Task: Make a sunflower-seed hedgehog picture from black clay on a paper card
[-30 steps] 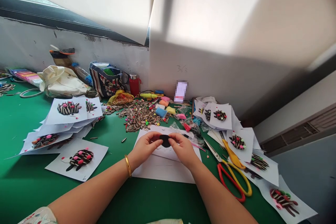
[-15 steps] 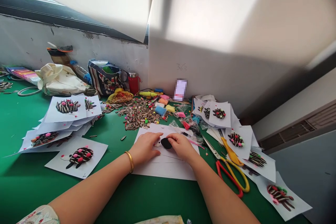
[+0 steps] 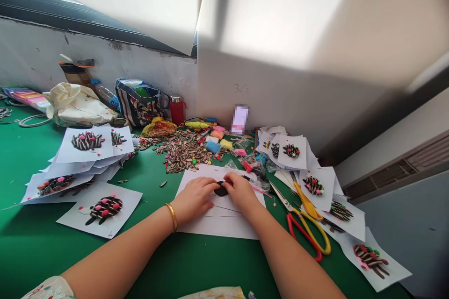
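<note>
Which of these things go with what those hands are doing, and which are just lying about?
Probably part of it:
- black piece, between left hand and right hand
- white paper beneath
- striped seeds, like those on the cards

Probably just lying about:
- red flask
- striped bag
- cream bag
- plastic bottle

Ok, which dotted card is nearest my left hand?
The pink- and red-dotted card at the near edge of the left stack; the other dotted cards lie farther from your left hand.
</note>
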`<state>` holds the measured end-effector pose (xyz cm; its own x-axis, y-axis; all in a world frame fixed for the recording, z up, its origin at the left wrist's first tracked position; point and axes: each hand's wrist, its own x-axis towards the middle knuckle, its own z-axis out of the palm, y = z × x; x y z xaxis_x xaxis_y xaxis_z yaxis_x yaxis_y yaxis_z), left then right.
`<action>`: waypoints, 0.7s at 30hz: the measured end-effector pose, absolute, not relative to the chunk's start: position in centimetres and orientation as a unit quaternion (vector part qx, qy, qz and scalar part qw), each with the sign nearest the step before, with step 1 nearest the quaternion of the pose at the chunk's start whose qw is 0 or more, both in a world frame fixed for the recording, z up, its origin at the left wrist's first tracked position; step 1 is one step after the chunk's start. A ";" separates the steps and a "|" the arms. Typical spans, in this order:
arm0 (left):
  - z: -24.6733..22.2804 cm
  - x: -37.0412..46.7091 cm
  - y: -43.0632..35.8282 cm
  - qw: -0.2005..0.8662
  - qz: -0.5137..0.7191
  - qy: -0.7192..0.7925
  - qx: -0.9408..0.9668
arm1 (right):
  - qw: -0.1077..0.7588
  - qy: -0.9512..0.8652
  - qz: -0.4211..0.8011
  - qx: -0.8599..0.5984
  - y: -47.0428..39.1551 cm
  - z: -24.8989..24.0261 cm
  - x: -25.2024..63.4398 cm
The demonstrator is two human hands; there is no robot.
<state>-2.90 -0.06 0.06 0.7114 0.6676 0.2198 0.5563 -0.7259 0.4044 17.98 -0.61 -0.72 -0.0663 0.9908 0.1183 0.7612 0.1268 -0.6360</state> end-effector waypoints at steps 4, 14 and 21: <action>-0.1 -2.8 -0.3 0.134 0.165 0.321 0.923 | 0.298 -0.700 0.221 -0.610 -0.3 -1.1 18.5; 0.1 -2.8 -0.6 0.114 0.131 0.326 0.929 | 0.293 -0.710 0.188 -0.612 -0.2 -0.7 20.1; 0.0 -2.9 -0.5 0.108 0.128 0.324 0.931 | 0.150 -0.767 0.133 -0.609 -1.6 1.2 19.5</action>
